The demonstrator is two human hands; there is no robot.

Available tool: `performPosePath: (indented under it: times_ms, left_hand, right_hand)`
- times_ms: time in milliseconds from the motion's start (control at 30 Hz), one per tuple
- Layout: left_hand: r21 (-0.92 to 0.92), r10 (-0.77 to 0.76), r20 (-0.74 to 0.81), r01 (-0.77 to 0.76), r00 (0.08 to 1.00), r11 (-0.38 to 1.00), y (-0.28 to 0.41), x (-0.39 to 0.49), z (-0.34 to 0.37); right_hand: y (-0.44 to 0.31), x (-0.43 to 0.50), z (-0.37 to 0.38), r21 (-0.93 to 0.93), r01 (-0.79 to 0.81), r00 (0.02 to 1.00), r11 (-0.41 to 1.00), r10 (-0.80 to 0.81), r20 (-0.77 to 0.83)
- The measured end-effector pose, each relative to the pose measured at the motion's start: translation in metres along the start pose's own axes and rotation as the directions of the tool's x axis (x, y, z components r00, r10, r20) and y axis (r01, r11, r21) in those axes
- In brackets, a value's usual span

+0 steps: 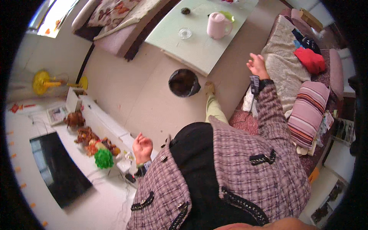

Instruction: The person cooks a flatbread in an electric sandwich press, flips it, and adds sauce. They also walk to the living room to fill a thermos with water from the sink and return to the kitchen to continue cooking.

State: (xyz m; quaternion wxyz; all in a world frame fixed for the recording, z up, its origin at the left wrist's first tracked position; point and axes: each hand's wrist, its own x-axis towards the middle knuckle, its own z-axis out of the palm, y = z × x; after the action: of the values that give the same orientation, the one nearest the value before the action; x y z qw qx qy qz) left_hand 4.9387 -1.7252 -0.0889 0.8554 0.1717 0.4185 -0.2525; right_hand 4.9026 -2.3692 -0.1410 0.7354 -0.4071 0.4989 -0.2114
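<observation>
My left hand hangs with bent fingers beside the white TV cabinet, holding nothing; the green ornament stands to its left. Near the sofa, my right hand is held out with its fingers apart and nothing in it. Beyond my feet a round bin with a black liner stands on the floor. On the glass-topped coffee table are a pink plastic pitcher, a clear glass ashtray and a small dark round object.
The sofa at the right bears a beige throw, a striped pillow and a red cloth. A yellow fan stands at the far left, past the cabinet with several ornaments. A television is on the wall.
</observation>
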Motion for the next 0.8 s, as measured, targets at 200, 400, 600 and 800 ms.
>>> performPosePath:
  times_ms: [200, 400, 600, 800]
  left_hand:
    - [0.047, 0.09, -0.193, -0.083, 0.977, 0.995, -0.018, 0.027, 0.054]
    - [0.23, 0.12, -0.123, -0.089, 0.985, 0.969, -0.05, 0.053, 0.117]
    - [0.112, 0.084, -0.311, -0.052, 0.946, 0.992, -0.042, 0.063, 0.125]
    - [0.216, 0.085, -0.418, 0.008, 0.905, 0.976, -0.018, 0.079, 0.128]
  right_hand:
    - [-0.001, 0.153, 0.071, -0.743, 0.022, 0.95, 0.669, -0.246, -0.193]
    - [0.01, 0.261, 0.118, -0.921, 0.228, 0.96, 0.317, -0.233, 0.158]
    - [0.026, 0.326, 0.142, -0.94, 0.268, 0.961, 0.212, -0.125, 0.245]
    - [0.05, 0.307, 0.147, -0.924, 0.31, 0.95, 0.224, -0.035, 0.31]
